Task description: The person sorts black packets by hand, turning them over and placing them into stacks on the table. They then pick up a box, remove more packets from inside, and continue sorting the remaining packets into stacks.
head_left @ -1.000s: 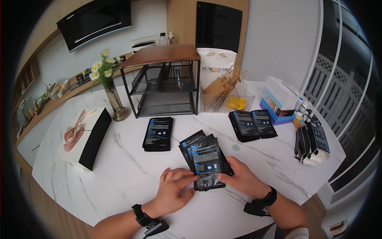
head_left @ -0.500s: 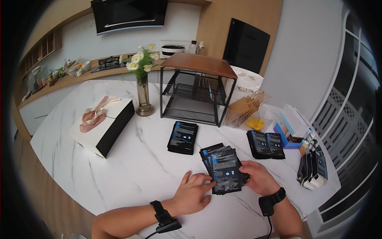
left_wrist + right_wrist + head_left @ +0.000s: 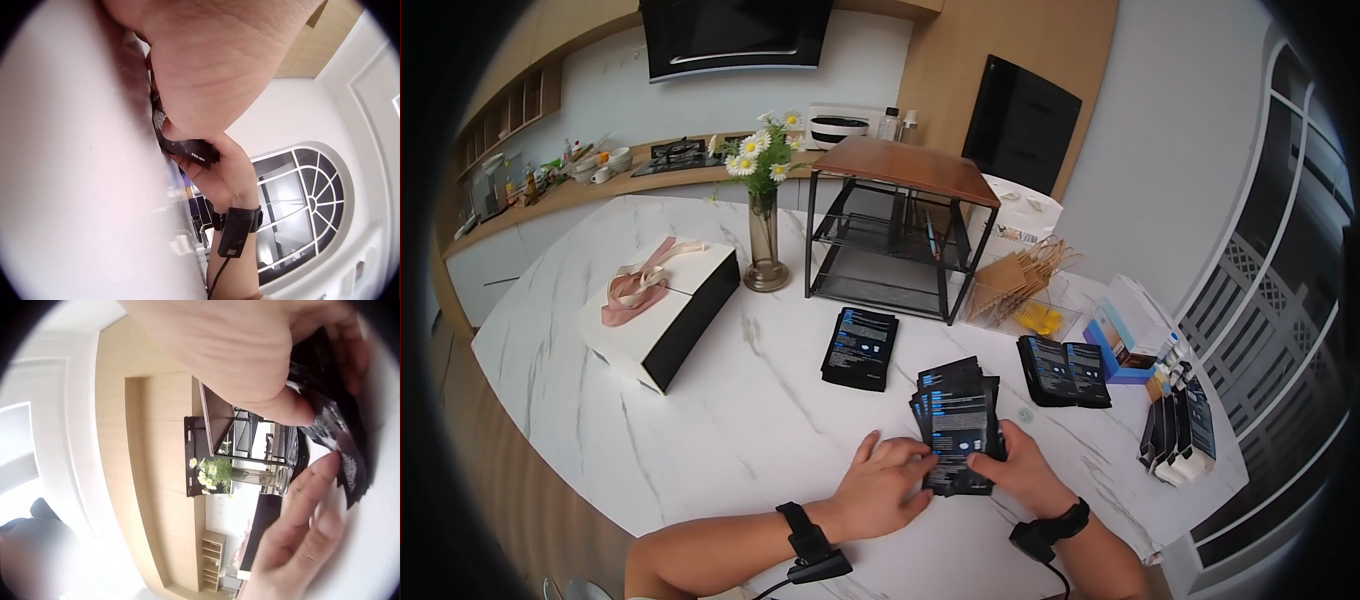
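A fanned stack of flat black packets (image 3: pixel 960 425) with blue and white print lies in front of me. My right hand (image 3: pixel 1032 474) grips its right edge, thumb on the top packet and fingers underneath. My left hand (image 3: pixel 882 488) is at the stack's lower left, fingers extended and fingertips touching the edge. In the right wrist view, the left index finger meets the packets (image 3: pixel 347 440) while its thumb stays apart. A neat stack of similar packets (image 3: pixel 860 348) lies beyond the left hand, and two side-by-side stacks (image 3: pixel 1065 371) lie beyond the right.
Behind the packets stands a black metal rack (image 3: pixel 880 275) with a brown top, beside a flower vase (image 3: pixel 765 240). A white box with a ribbon (image 3: pixel 635 325) lies at left. Right are a clear bin (image 3: pixel 1010 318), a blue-white box (image 3: pixel 1128 325) and several upright black cartons (image 3: pixel 1180 435).
The head view has turned left, shifting the scene rightward. My right thumb slid off the top packet's face to the edge, then back onto it. The left fingers stay at the stack's edge.
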Available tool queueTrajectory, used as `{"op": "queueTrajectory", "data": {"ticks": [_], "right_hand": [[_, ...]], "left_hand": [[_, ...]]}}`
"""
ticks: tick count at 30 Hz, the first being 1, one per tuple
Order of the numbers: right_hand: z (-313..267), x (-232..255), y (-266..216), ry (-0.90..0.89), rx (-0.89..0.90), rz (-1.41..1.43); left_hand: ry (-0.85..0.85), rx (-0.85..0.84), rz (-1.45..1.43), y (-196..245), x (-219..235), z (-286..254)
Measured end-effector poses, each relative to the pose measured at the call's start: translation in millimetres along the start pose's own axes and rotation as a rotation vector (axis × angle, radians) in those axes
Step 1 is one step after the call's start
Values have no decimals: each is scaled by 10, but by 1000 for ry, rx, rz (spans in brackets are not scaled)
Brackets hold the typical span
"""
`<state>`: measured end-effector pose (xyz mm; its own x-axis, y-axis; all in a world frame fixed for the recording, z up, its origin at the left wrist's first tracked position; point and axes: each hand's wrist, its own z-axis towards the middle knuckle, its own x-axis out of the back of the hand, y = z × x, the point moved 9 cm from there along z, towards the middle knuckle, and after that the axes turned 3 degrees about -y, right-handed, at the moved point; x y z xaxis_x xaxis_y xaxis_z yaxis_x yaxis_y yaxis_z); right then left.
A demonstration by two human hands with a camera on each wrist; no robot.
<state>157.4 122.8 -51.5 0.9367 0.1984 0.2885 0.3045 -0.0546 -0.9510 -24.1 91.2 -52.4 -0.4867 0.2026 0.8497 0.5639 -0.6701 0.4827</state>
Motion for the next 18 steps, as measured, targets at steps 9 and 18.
{"op": "queueTrajectory", "data": {"ticks": [9,18], "right_hand": [[-259,-189,-361,-24,356,143],[-274,-42,-375,17,428,192]], "left_hand": [[309,203,-1129,-67,347,23],[303,121,-905,136,246,383]]}}
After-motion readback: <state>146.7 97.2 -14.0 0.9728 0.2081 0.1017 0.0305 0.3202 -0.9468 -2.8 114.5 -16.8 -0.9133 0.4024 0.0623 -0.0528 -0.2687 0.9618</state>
